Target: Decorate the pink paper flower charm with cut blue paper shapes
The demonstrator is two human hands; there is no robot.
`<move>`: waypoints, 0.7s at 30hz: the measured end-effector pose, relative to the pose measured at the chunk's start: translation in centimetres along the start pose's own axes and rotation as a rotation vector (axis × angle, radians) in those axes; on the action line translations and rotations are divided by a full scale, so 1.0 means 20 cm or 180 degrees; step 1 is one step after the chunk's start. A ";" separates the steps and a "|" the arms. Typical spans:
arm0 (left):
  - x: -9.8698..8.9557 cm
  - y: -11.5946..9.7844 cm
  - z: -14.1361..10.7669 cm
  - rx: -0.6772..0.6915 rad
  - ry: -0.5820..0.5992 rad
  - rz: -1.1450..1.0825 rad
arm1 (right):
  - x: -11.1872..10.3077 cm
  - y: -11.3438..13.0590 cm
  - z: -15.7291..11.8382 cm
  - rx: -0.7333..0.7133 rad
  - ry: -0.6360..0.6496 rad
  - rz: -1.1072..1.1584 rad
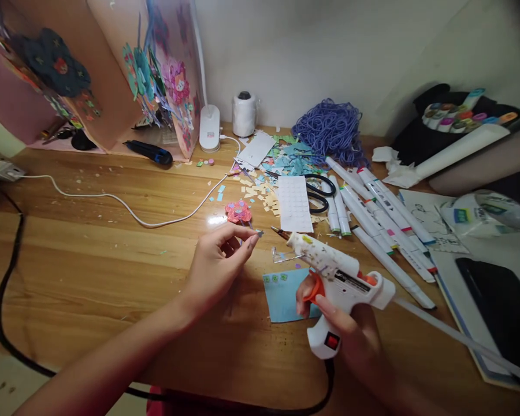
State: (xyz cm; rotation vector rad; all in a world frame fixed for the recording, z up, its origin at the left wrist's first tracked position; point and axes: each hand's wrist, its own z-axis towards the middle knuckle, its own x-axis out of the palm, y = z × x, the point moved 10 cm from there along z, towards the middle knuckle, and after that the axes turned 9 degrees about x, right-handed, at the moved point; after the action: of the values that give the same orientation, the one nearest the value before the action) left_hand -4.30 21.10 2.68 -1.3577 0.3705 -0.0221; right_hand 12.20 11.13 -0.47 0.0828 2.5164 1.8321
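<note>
Between thumb and forefinger, my left hand (223, 260) pinches a small dark paper piece (260, 234). My right hand (351, 323) grips a white glue gun (329, 266), with a finger on its orange trigger (314, 287). The gun's nozzle points left, a short way from the paper piece and apart from it. Just beyond my left hand lies a red-pink paper flower (238, 211). Partly under the gun and my right hand is a light blue paper sheet (281, 303) with several small green stickers along its top edge.
Black-handled scissors (323, 193) lie under a white sticker sheet (295, 205), near scattered paper scraps (266, 199). Several markers (390, 214) spread to the right. Purple cord (331, 133), a thread spool (244, 114) and a utility knife (149, 152) sit at the back. A white cable (125, 205) crosses the left side.
</note>
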 end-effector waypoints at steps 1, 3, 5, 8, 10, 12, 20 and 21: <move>-0.01 0.00 0.00 0.0003 -0.0037 -0.0020 | 0.01 -0.01 0.00 0.0037 0.0060 0.0003; -0.01 -0.01 0.00 0.0037 -0.0058 -0.0029 | 0.01 -0.03 0.00 0.0086 0.0109 0.0021; -0.01 -0.02 0.00 0.0093 -0.0061 -0.0026 | 0.02 -0.04 0.00 0.0088 0.0119 0.0021; -0.01 -0.03 0.00 0.0177 -0.0073 -0.0008 | 0.02 -0.05 0.00 0.0118 0.0132 0.0076; -0.01 -0.04 0.00 0.0233 -0.0086 0.0000 | 0.03 -0.06 0.00 0.0157 0.0144 0.0124; -0.01 -0.05 0.00 0.0300 -0.0090 0.0016 | 0.03 -0.06 0.00 0.0169 0.0156 0.0131; -0.02 -0.10 -0.01 0.0480 -0.0111 0.0058 | 0.03 -0.06 0.00 0.0157 0.0166 0.0057; -0.02 -0.10 -0.01 0.0500 -0.0116 0.0070 | 0.03 -0.06 0.00 0.0134 0.0184 0.0053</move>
State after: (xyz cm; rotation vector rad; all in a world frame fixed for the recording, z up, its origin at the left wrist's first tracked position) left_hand -4.27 20.53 4.73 -1.1973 0.3459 -0.0082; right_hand 11.55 10.78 -1.54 0.0528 2.6011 1.8136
